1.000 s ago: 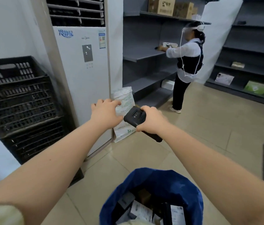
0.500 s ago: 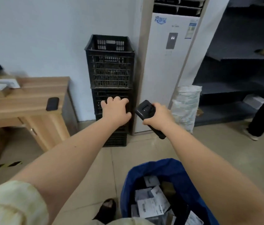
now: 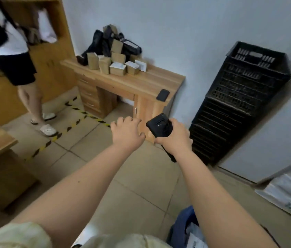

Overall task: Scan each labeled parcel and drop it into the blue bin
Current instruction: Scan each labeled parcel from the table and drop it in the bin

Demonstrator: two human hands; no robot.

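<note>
My right hand [image 3: 175, 138] grips a black handheld scanner [image 3: 159, 126], held out in front of me at mid-frame. My left hand [image 3: 126, 134] hovers beside it, palm down, fingers spread and holding nothing. Several small cardboard parcels with white labels [image 3: 117, 68] are piled on a wooden desk [image 3: 151, 81] ahead, next to dark bags. Only the rim of the blue bin [image 3: 184, 224] shows at the bottom right, partly hidden by my right forearm, with a labeled parcel [image 3: 194, 238] visible inside.
A black phone [image 3: 163, 94] lies on the desk's near corner. Stacked black crates [image 3: 239, 97] stand against the wall to the right. A person [image 3: 16, 56] stands at the left by a wooden cabinet. Yellow-black tape [image 3: 69, 126] crosses the tiled floor. A white sack [image 3: 289, 192] lies at the right.
The view has swung left, from the shelves and white floor unit to the desk with the parcels. The blue bin has slid to the bottom right. Both hands keep their pose.
</note>
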